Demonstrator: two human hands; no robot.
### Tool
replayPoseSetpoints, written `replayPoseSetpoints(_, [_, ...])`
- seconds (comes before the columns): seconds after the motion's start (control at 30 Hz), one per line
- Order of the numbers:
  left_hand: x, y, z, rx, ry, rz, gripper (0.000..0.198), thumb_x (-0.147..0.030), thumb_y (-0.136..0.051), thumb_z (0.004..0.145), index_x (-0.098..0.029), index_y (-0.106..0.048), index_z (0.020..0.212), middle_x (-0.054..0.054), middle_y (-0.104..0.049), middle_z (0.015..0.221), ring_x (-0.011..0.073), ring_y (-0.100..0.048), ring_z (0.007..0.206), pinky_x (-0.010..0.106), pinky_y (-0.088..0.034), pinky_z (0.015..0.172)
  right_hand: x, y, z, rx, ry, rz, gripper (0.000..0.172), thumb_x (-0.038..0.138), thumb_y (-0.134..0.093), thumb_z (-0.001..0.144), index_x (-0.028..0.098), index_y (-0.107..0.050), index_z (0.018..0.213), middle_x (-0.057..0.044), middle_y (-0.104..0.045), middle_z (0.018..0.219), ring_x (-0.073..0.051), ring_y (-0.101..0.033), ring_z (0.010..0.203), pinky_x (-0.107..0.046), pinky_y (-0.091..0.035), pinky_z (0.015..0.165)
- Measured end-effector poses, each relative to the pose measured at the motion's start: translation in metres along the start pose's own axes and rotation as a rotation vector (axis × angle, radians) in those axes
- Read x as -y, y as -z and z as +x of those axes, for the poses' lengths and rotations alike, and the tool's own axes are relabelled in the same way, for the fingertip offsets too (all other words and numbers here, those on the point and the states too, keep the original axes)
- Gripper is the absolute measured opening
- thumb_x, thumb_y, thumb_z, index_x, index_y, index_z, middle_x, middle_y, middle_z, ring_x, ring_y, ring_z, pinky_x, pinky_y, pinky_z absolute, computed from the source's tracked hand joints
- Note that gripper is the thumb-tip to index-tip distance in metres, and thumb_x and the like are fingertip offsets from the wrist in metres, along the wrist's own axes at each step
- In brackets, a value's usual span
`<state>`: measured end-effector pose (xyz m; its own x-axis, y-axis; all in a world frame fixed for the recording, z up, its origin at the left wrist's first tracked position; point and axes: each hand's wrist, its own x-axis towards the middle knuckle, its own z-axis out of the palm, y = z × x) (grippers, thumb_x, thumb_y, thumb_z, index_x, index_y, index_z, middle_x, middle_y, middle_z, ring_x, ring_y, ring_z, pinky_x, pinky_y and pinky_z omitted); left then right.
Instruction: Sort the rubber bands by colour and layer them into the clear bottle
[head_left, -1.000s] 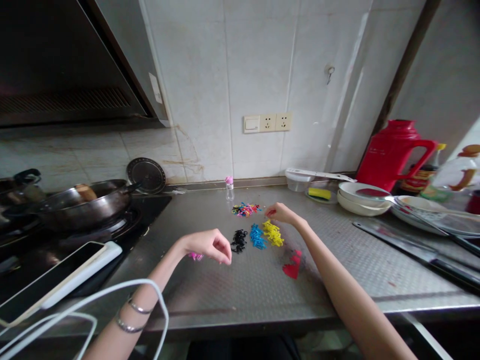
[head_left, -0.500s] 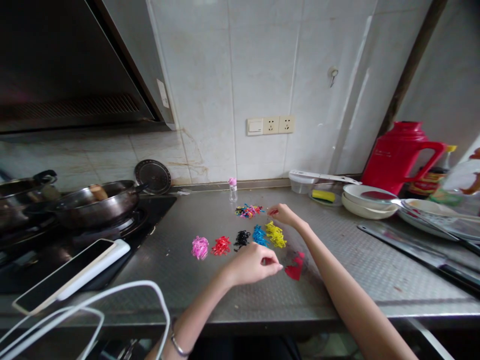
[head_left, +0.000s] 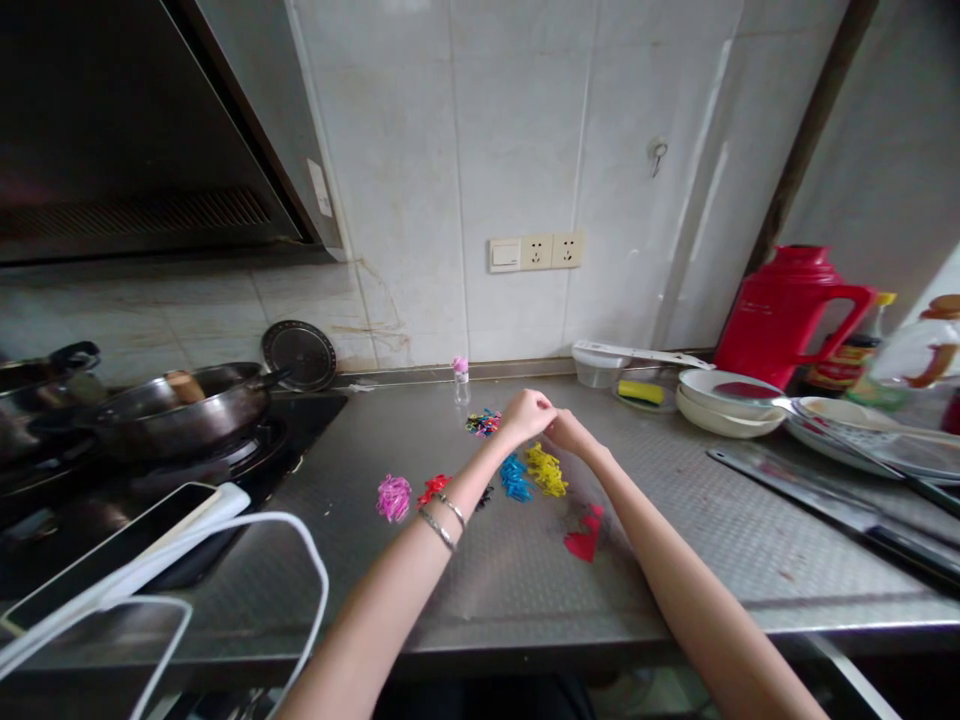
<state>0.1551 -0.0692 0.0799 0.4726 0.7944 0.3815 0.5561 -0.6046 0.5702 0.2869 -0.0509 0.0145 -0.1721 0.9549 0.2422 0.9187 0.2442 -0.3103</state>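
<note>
Currently: left hand (head_left: pixel 527 412) and right hand (head_left: pixel 570 432) working close together over the surface (head_left: pixel 495 600)

The left hand is pointing toward the right hand, its fingers curling inward. The right hand is facing it, its fingertips lying just beside the left. Whether the fingers are pinching a piece, and whether the hands are touching, cannot be told at this size.

The mixed-colour pile (head_left: pixel 481 422) of small pieces is lying toward the back edge, its right end running behind the left hand. Single-colour piles are forming a row nearer the front edge. From left to right, these are the pink pile (head_left: pixel 394 498), red pile (head_left: pixel 430 488), black pile (head_left: pixel 487 495), blue pile (head_left: pixel 515 478) and yellow pile (head_left: pixel 547 470). The left forearm, wearing bracelets (head_left: pixel 439 532), is hiding most of the black pile and part of the red.

A red heart-shaped piece (head_left: pixel 583 542) is lying between the yellow pile and the front edge. A clear bottle (head_left: pixel 460 385) with a pink cap is standing upright near the back edge.
</note>
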Motion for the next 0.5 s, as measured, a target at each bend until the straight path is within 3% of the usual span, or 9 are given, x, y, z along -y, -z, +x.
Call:
replayPoseSetpoints(0.13, [0.068,0.023,0.019,0.058,0.175,0.222,0.022,-0.016,-0.048,0.066,-0.011,-0.069,0.072,0.007,-0.066,0.071,0.0135,-0.058,0.064,0.022,-0.043,0.061,-0.005,-0.003,0.005,-0.034,0.007,0.052,0.036,0.006,-0.040,0.069,0.017,-0.068,0.087,-0.006,-0.068,0.089,-0.014,-0.061,0.083,-0.016,-0.040,0.070])
replayPoseSetpoints(0.27, [0.124,0.048,0.013,0.181,0.257,0.300,0.017,-0.011,-0.053,0.062,-0.010,-0.068,0.069,0.008,-0.066,0.070,0.0128,-0.057,0.063,0.021,-0.042,0.059,-0.009,-0.006,0.006,-0.051,-0.009,0.073,0.035,0.007,-0.041,0.068,0.017,-0.069,0.086,-0.006,-0.068,0.088,-0.014,-0.062,0.082,-0.016,-0.041,0.070])
replayPoseSetpoints(0.37, [0.148,0.061,0.004,0.244,0.269,0.302,0.015,-0.010,-0.054,0.061,-0.009,-0.068,0.066,0.007,-0.065,0.065,0.0120,-0.056,0.059,0.020,-0.041,0.057,-0.009,-0.006,0.005,-0.034,-0.020,0.064,0.036,0.007,-0.040,0.068,0.018,-0.069,0.087,-0.005,-0.068,0.088,-0.014,-0.062,0.083,-0.017,-0.042,0.071])
replayPoseSetpoints(0.5, [0.159,0.069,-0.002,0.305,0.240,0.260,0.018,-0.016,-0.055,0.063,-0.009,-0.068,0.073,0.005,-0.064,0.065,0.0117,-0.055,0.056,0.020,-0.040,0.054,-0.006,-0.004,0.003,-0.011,-0.036,0.071,0.035,0.007,-0.041,0.068,0.017,-0.069,0.087,-0.006,-0.068,0.090,-0.014,-0.061,0.086,-0.017,-0.042,0.073])
